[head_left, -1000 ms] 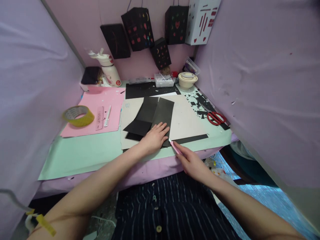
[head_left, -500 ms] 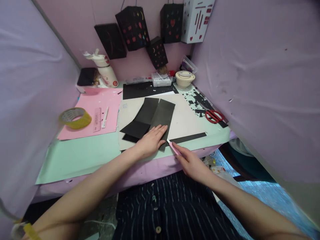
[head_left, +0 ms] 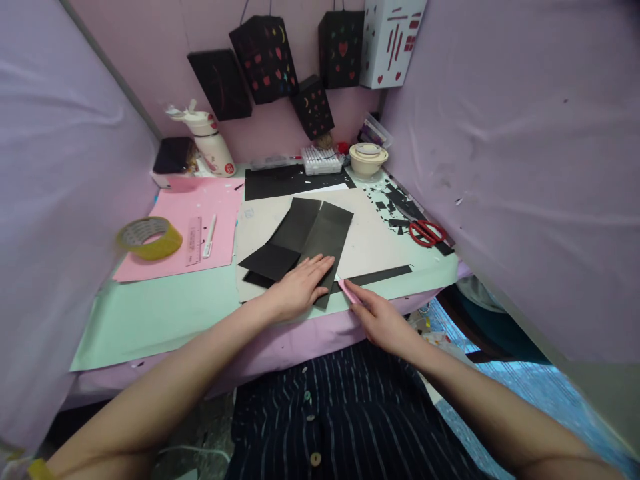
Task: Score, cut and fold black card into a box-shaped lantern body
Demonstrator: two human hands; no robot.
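The left hand point(head_left: 299, 288) lies flat, fingers spread, pressing the folded black paper point(head_left: 305, 243) near the desk's point(head_left: 165, 310) front edge. The right hand point(head_left: 383, 323) has its grip closed on a pink craft knife point(head_left: 349, 291), tip at the paper's right edge. Since the earlier frame, both hands have barely shifted.

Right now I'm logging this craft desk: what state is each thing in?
Black paper: creased, lying flat, pinned down.
Left hand: flat on the paper.
Right hand: gripping the pink knife.
Pink knife: tip at the paper's edge.
Red scissors: closed, lying flat.
Tape roll: lying flat.
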